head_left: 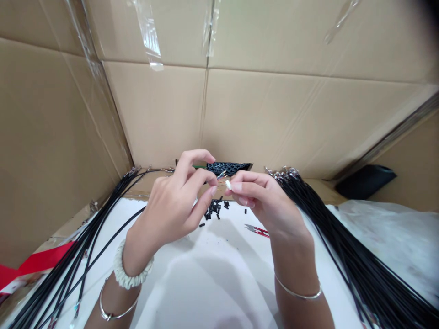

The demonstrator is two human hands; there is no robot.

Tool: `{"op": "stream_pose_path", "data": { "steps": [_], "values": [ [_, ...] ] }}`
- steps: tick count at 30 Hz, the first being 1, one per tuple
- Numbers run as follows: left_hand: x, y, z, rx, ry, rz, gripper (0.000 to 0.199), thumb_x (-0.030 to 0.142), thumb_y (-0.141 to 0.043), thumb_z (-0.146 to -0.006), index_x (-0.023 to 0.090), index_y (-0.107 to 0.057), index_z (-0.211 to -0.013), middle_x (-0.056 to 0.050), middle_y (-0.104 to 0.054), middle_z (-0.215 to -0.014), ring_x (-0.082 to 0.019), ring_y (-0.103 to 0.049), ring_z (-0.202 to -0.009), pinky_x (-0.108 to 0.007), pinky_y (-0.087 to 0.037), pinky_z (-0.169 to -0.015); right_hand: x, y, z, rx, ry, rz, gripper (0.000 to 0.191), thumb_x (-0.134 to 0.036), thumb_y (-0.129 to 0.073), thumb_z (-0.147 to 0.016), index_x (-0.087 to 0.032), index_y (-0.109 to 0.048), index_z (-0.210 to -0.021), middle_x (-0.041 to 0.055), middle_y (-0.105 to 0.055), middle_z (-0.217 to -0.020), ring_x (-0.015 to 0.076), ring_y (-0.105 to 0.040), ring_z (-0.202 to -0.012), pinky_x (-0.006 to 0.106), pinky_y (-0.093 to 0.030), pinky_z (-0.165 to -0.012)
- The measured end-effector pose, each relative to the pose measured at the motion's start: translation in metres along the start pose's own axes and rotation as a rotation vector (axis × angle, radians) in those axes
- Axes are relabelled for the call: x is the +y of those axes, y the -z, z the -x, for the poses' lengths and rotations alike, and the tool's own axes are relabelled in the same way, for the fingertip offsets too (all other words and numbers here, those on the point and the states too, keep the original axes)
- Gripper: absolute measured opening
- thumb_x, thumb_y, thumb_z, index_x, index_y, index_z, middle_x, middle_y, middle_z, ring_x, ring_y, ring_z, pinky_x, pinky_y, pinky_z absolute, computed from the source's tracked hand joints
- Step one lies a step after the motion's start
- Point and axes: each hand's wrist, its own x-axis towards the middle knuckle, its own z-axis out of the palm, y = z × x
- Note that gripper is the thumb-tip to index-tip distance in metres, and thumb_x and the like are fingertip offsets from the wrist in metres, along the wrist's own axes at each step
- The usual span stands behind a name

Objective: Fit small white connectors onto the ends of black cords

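My left hand (176, 198) is raised over the white table, thumb and fingertips pinched on a thin wire end of a black cable (128, 219) that runs beneath the palm. Close to its right, my right hand (265, 196) pinches a small white connector (228, 184) between thumb and index finger. Fine coloured wires (222, 175) show between the two hands, their ends too small to make out. Below the fingers, several short black tube pieces (214, 208) lie on the white table (206, 274). Red-handled snips (257, 230) rest beside my right wrist.
Bundles of black cables lie at the left (92, 233) and right (329, 224). A clear plastic bag (394, 237) and a black pouch (365, 182) are on the right. Cardboard walls (274, 114) enclose the back and sides. Red ribbon (44, 260) lies at left.
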Motion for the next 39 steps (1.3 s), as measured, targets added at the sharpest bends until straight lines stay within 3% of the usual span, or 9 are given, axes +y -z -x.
{"op": "stream_pose_path", "data": {
  "steps": [18, 31, 39],
  "values": [
    [-0.001, 0.001, -0.001, 0.023, -0.016, -0.026, 0.002, 0.017, -0.056, -0.097, 0.017, -0.058, -0.096, -0.013, -0.063, -0.123, -0.007, -0.06, -0.059, -0.02, -0.035, -0.04, 0.001, -0.003, -0.002, -0.016, -0.005, -0.01, 0.022, -0.03, -0.075, -0.073, -0.022, -0.065, -0.055, -0.0074, -0.039, -0.046, 0.0093, -0.025, -0.049, 0.029, -0.025, -0.053],
    [-0.001, -0.001, -0.001, 0.044, -0.037, -0.069, 0.004, 0.014, -0.058, -0.096, 0.014, -0.06, -0.094, -0.014, -0.063, -0.122, -0.007, -0.063, -0.062, -0.022, -0.034, -0.041, 0.001, -0.005, 0.004, 0.027, 0.083, 0.134, 0.018, -0.026, -0.072, -0.081, -0.021, -0.07, -0.064, -0.0044, -0.051, -0.058, 0.0099, -0.037, -0.055, 0.027, -0.03, -0.054],
    [-0.002, -0.002, -0.001, 0.068, -0.054, -0.099, 0.003, 0.012, -0.06, -0.095, 0.014, -0.06, -0.094, -0.011, -0.063, -0.122, -0.005, -0.06, -0.06, -0.022, -0.032, -0.043, -0.001, -0.012, 0.006, 0.034, 0.115, 0.229, 0.019, -0.029, -0.069, -0.082, -0.019, -0.063, -0.067, -0.0045, -0.05, -0.06, 0.0088, -0.039, -0.056, 0.024, -0.03, -0.05]
  ]
}}
